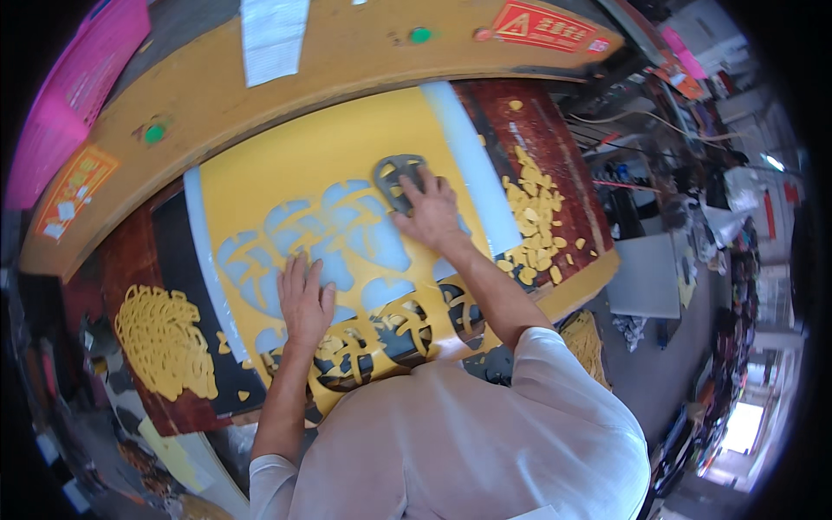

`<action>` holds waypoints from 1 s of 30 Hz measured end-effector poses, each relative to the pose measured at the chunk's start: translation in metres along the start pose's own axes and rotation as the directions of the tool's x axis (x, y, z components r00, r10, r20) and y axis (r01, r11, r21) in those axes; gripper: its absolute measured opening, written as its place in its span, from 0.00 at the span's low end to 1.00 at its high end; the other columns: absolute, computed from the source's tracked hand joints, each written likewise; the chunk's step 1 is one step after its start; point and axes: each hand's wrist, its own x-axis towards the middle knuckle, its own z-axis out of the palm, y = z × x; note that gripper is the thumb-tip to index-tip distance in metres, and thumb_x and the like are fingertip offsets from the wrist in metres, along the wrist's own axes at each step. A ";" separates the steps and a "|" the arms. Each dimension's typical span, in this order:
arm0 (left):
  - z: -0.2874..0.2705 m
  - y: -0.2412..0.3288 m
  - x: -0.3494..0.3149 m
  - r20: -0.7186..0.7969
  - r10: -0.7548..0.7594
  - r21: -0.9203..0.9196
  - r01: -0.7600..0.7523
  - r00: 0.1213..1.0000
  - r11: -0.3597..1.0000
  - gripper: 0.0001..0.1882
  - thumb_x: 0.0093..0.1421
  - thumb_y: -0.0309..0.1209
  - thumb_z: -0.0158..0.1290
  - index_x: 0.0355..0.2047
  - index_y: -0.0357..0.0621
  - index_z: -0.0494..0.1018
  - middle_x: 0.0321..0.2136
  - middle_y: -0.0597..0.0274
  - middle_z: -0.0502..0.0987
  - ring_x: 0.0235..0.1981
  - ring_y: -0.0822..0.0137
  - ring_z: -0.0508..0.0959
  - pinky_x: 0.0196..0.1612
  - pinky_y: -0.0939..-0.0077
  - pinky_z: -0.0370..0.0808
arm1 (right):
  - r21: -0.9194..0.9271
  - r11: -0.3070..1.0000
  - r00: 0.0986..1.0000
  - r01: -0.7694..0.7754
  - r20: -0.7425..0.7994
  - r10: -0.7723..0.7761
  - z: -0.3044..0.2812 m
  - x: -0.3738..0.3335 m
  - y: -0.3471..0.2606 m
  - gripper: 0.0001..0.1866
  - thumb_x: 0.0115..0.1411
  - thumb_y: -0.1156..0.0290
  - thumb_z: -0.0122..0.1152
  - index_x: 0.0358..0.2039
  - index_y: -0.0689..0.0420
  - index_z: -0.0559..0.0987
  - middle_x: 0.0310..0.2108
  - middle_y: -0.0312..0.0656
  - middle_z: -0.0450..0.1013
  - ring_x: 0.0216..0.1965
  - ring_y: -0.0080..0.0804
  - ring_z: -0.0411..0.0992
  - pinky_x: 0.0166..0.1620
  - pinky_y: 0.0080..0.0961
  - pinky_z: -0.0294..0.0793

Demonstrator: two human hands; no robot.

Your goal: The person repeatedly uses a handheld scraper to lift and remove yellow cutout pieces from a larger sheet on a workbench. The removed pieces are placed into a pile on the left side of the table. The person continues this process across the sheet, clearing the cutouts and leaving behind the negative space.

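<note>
1. A dark metal cutter [387, 179] is set on a yellow sheet [329, 139], over the right part of the tabletop [563, 130] and nearer its far edge than its near one. It lies directly under the fingers of the right hand [430, 210].
2. The right fingers are spread a little and laid over the cutter, with the thumb extended toward its near left side. Contact is seen, but whether the rim is clamped cannot be told.
3. The left hand [305, 303] is placed flat on the cut part of the sheet, left of the cutter and closer to the near edge. Its fingers are slightly apart, its thumb is held out to the right, and nothing is gripped.
4. The cutter's rounded end is pointed at the far edge. Its long axis seems to be run from far to near; the near right part is covered by the hand.
5. Rows of curved holes are left in the sheet, and a pale board [481, 186] is shown through them.
6. Yellow strips [165, 342] are heaped by the tabletop's left edge, and small yellow scraps [533, 212] are scattered toward its right edge.
</note>
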 end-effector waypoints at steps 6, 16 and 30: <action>0.016 0.006 0.006 0.025 0.015 0.083 -0.017 1.000 0.996 0.25 0.63 0.37 0.58 0.61 0.48 0.79 0.69 0.47 0.69 0.74 0.42 0.63 0.77 0.36 0.52 | 0.558 0.809 0.982 -0.187 0.111 0.150 -0.062 0.001 0.033 0.41 0.52 0.48 0.73 0.64 0.54 0.82 0.66 0.49 0.72 0.65 0.49 0.71 0.69 0.48 0.69; 0.018 -0.001 0.006 -0.016 0.042 0.084 -0.041 0.999 0.996 0.24 0.64 0.35 0.58 0.61 0.48 0.78 0.69 0.47 0.69 0.74 0.42 0.62 0.76 0.36 0.53 | 0.461 -0.885 0.921 0.062 0.315 0.229 -0.090 -0.147 0.144 0.45 0.63 0.39 0.64 0.71 0.57 0.69 0.68 0.63 0.66 0.63 0.69 0.67 0.61 0.60 0.78; 0.042 0.096 -0.047 0.127 0.057 0.232 -0.085 0.990 0.969 0.32 0.70 0.46 0.55 0.74 0.61 0.69 0.79 0.49 0.57 0.79 0.38 0.52 0.76 0.25 0.44 | 0.526 -0.834 0.865 -0.166 0.484 0.133 -0.096 -0.167 0.230 0.46 0.65 0.39 0.65 0.73 0.58 0.66 0.69 0.63 0.64 0.67 0.71 0.64 0.63 0.60 0.77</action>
